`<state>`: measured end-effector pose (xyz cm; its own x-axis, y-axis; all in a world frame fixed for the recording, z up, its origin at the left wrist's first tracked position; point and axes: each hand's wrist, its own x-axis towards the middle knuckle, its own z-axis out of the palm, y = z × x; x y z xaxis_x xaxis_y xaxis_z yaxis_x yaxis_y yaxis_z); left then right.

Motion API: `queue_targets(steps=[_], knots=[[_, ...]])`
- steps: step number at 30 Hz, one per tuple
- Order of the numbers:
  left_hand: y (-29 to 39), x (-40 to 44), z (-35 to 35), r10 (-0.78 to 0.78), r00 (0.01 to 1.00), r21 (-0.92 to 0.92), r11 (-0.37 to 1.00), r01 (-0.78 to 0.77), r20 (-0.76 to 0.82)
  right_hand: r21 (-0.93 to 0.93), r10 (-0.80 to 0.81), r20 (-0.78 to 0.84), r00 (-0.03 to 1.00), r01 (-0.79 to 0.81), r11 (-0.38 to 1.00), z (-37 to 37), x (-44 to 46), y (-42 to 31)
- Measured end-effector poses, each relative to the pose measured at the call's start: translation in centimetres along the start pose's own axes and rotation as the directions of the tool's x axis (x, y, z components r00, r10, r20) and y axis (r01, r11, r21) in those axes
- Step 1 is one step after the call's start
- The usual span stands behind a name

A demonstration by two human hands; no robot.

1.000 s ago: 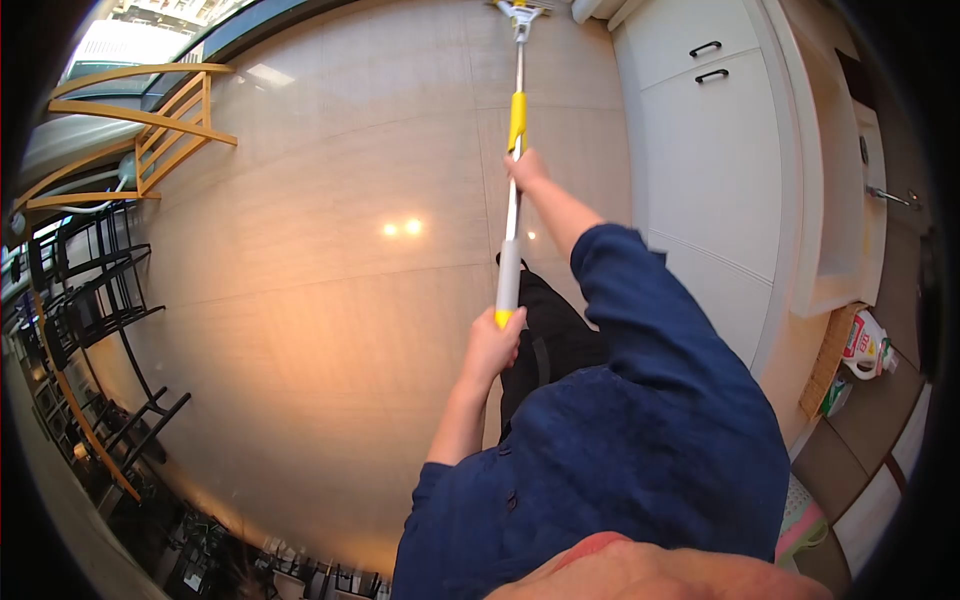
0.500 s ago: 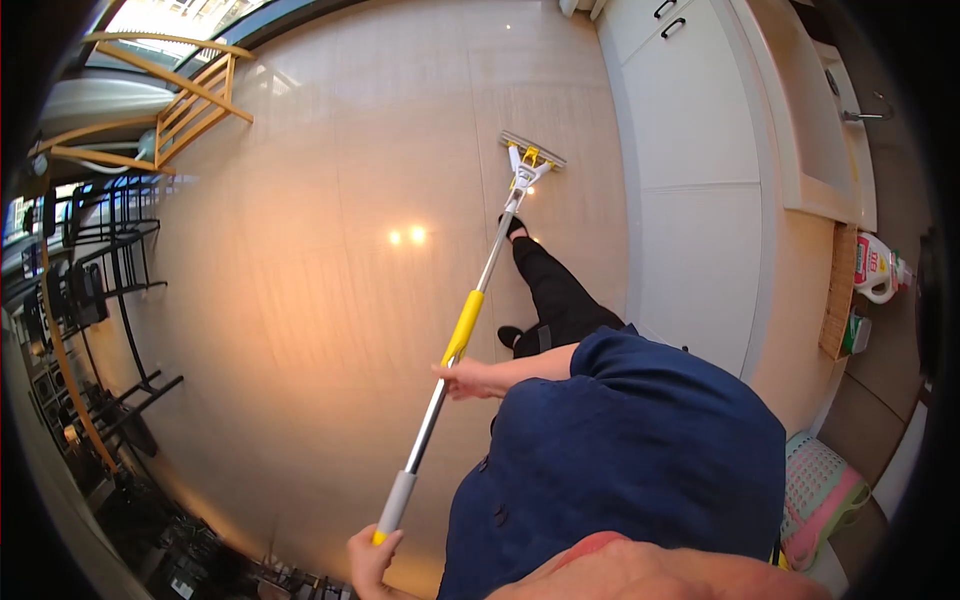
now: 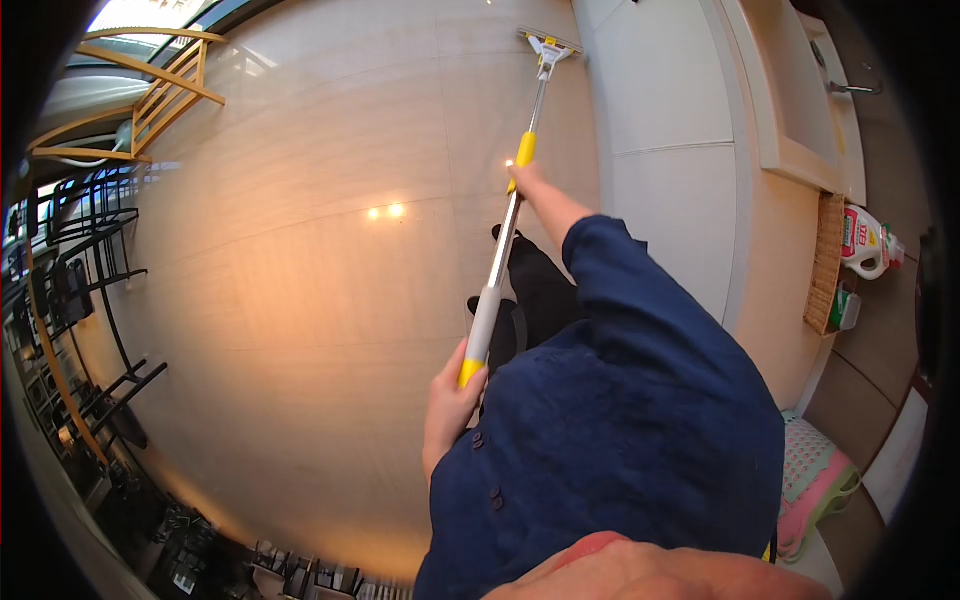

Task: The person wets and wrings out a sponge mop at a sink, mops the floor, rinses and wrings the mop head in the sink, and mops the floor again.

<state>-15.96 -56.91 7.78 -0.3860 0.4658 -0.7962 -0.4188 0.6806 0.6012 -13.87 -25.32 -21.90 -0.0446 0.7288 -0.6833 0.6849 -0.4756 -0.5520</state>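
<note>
A sponge mop stretches from near my body to the far floor, its long silver pole (image 3: 505, 238) tilted away from me. Its wide flat head, with white and yellow brackets (image 3: 548, 50), rests on the floor beside the white cabinets. My right hand (image 3: 525, 179) wraps round the pole at the lower end of the yellow sleeve (image 3: 526, 148). Closer to me, my left hand (image 3: 455, 393) grips the yellow end of the grey handle (image 3: 484, 325). My legs in black trousers (image 3: 540, 275) show partly behind the pole.
White cabinets (image 3: 670, 190) line the right side, with a sink (image 3: 800, 100) above. A wicker basket (image 3: 825, 262) and a detergent bottle (image 3: 866, 242) stand on the counter. Along the left are a wooden chair (image 3: 170, 100) and black metal frames (image 3: 120, 270). Pale tiles (image 3: 310, 260) cover the floor.
The mop head has slid farther away along the floor, towards the cabinets. Both hands moved forward and to the right with the pole, and my right arm is reaching farther out.
</note>
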Motion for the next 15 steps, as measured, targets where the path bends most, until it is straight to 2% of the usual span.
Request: queue_targets(steps=[2,4,6,7,8,9,11,13,14,15], knots=[[1.2,1.5,2.2,0.141,0.987,0.128,0.98,-0.151,0.08,-0.025,0.057,0.046,0.997,-0.056,0.998,-3.9,-0.5,-2.4],[1.3,0.3,2.2,0.107,0.991,0.192,0.974,-0.121,0.078,-0.051,0.109,0.094,0.99,-0.105,0.993,-4.5,-0.5,-1.0],[1.1,-2.5,0.4,0.08,0.993,0.301,0.948,-0.102,0.084,0.053,0.073,0.18,0.981,-0.084,0.995,-2.9,-1.6,2.7],[0.9,-4.2,-1.2,0.082,0.993,0.347,0.932,-0.108,0.088,0.153,0.028,0.235,0.972,-0.066,0.986,-4.0,-7.1,1.1],[1.0,-6.2,-2.8,0.104,0.993,0.416,0.901,-0.121,0.062,0.258,0.079,0.287,0.955,-0.156,0.954,-1.5,-7.2,4.6],[1.0,-8.6,-4.5,0.128,0.991,0.484,0.866,-0.131,0.038,0.235,0.19,0.402,0.895,-0.302,0.924,-1.0,-10.4,5.2],[-0.3,-13.5,-9.0,-0.044,0.992,0.558,0.824,0.103,-0.118,0.211,0.267,0.545,0.794,-0.439,0.873,1.0,-16.8,7.6],[0.0,-18.8,-11.5,0.04,0.959,0.51,0.853,0.114,-0.282,0.101,0.333,0.62,0.711,-0.493,0.864,2.4,-24.4,8.8],[-1.8,-21.7,-13.6,0.109,0.911,0.479,0.871,0.105,-0.397,-0.072,0.403,0.665,0.628,-0.484,0.872,4.3,-26.1,11.0],[-3.4,-24.1,-15.1,0.167,0.845,0.445,0.891,0.091,-0.507,-0.132,0.406,0.753,0.519,-0.484,0.865,3.3,-29.5,9.7]])
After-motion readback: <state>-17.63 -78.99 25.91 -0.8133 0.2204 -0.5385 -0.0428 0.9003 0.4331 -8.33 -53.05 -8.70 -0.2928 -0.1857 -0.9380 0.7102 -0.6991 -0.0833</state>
